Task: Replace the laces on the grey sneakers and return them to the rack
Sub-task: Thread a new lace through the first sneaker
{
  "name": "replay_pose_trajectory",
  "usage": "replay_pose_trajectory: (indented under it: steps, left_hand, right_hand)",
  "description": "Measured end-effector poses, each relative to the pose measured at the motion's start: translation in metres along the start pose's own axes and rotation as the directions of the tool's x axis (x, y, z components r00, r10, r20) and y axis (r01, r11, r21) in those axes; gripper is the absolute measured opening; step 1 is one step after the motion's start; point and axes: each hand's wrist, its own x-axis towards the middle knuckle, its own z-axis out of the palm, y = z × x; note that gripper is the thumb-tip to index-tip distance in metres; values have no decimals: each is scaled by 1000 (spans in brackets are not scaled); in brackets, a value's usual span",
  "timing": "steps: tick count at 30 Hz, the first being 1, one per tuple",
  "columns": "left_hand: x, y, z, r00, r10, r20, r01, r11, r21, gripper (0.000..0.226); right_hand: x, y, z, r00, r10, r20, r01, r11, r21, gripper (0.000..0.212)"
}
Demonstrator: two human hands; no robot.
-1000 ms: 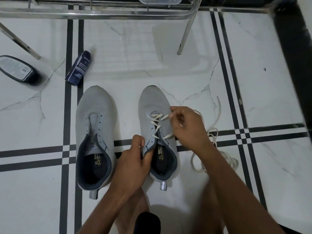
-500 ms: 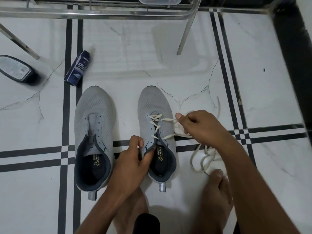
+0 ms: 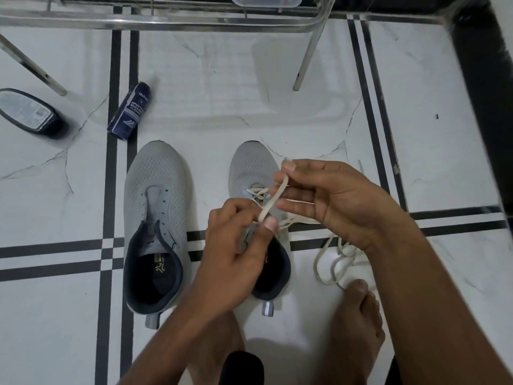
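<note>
A: Change since half a second back: the left hand (image 3: 236,245) has left the collar of the right sneaker (image 3: 258,173) and now pinches the lace (image 3: 273,201) between thumb and fingers, above the eyelets.

B: And the right hand (image 3: 330,201)?

A: It has come back over the shoe, fingers half-straight, lace caught under the thumb. I read this as taking up slack between eyelets; upper rows not yet threaded.

B: Left sneaker (image 3: 155,218)?

A: No lace in it, on the floor near the rack (image 3: 166,19) at the far edge.

B: Materials?

A: Grey perforated mesh, dark padded collars. Flat cream lace, limp, looped on glossy veined tile (image 3: 444,273).
</note>
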Motion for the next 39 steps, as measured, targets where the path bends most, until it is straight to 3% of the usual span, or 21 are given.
replay_pose_trajectory:
  steps: [2, 4, 6, 8, 10, 11, 12, 14, 16, 19, 21, 23, 25, 27, 30, 34, 39]
  left_hand:
    - [-3, 1, -17, 999, -22, 30, 25, 995, -96, 31]
    - [-6, 0, -36, 998, -28, 63, 35, 994, -100, 37]
    - [-5, -3, -51, 998, -34, 54, 36, 998, -41, 34]
    - [-2, -4, -60, 999, -4, 37, 3, 1000, 15, 29]
    - [4, -1, -62, 997, 33, 63, -36, 998, 52, 26]
    - [7, 2, -61, 995, 49, 85, -53, 997, 53, 25]
    - [13, 5, -58, 993, 58, 105, -63, 997, 46, 24]
    - [25, 8, -51, 986, 79, 145, -86, 995, 46, 23]
    - [35, 10, -48, 980, 102, 173, -115, 991, 66, 26]
    - [43, 5, -52, 978, 76, 193, -99, 989, 112, 34]
    - [43, -4, -61, 973, 57, 224, -94, 983, 156, 30]
    - [42, -12, -67, 967, 67, 244, -114, 976, 184, 23]
    - [41, -14, -69, 958, 99, 271, -160, 964, 213, 20]
    - [41, -10, -66, 936, 143, 322, -238, 930, 280, 21]
    - [46, 3, -56, 922, 141, 362, -275, 894, 352, 30]
    - [54, 11, -47, 934, 152, 323, -292, 845, 447, 47]
    - [40, 4, -46, 959, 170, 228, -254, 872, 417, 47]
  right_hand:
    - [3, 2, -15, 979, -25, -202, 32, 999, 32, 15]
    - [7, 5, -31, 909, -49, -413, 31, 998, -51, 14]
    - [11, 13, -44, 825, -116, -552, -6, 977, -214, 13]
    - [13, 23, -48, 741, -280, -610, -98, 854, -511, 10]
    - [9, 31, -36, 735, -506, -452, -86, 591, -802, 24]
    - [6, 32, -27, 771, -558, -306, 2, 482, -876, 27]
    - [5, 32, -15, 816, -547, -185, 92, 440, -893, 22]
    - [2, 34, 5, 921, -384, -57, 172, 536, -827, 15]
    - [3, 36, 6, 946, -324, 16, 195, 526, -828, 14]
    - [4, 38, -15, 917, -397, -34, 169, 466, -868, 15]
    - [5, 38, -29, 879, -457, -134, 75, 410, -909, 15]
    - [5, 38, -39, 872, -436, -224, -78, 328, -941, 17]
    - [2, 37, -39, 880, -412, -236, -129, 270, -954, 14]
    - [-1, 34, -24, 885, -445, -141, -14, 276, -961, 19]
    - [-3, 32, 3, 924, -383, -7, 166, 415, -894, 20]
    - [2, 35, 13, 962, -266, 61, 176, 436, -883, 22]
    - [13, 48, 8, 948, -318, -25, 164, 552, -817, 24]
